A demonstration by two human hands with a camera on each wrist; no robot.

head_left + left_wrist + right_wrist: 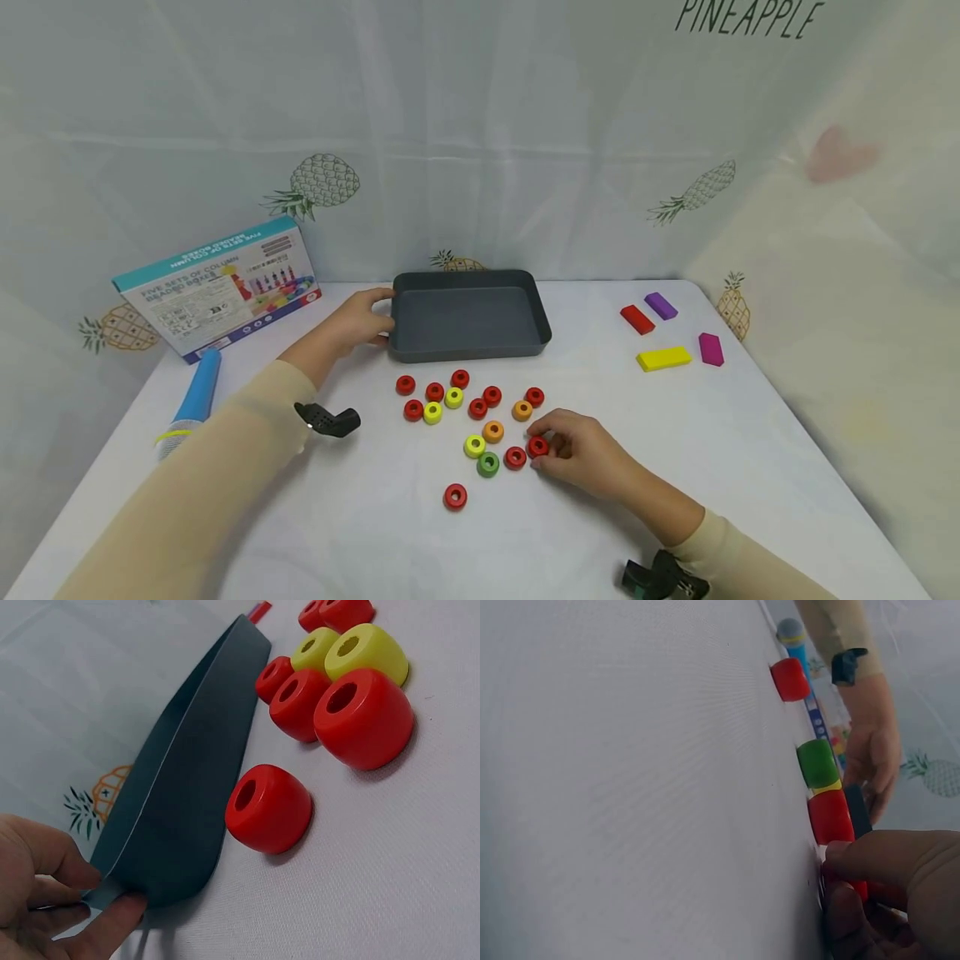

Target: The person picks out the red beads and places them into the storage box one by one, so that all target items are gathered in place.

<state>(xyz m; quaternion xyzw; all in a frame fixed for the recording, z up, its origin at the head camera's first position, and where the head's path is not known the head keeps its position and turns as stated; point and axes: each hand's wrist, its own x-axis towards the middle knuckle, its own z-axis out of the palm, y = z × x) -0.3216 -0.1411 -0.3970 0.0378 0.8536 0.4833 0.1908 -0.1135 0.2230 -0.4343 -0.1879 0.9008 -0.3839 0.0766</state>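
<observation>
White table [750,467] before a pineapple-print curtain [525,125].
Your left hand [358,321] grips the grey tray [468,315]; your right hand [581,454] pinches a red bead [537,447].

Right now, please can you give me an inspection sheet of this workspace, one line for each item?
Surface: white table, covered with a cloth.
Job's things: dark grey tray, no bead seen inside; red bead among loose red, yellow, orange and green beads in front of the tray.
Clutter: toy box and blue tube at far left; red, purple, yellow and magenta blocks at far right.
Grippers: left hand holds the tray's left corner; right hand pinches the red bead.
Cables: nothing seen.
Surroundings: pale curtain with pineapple prints.
</observation>
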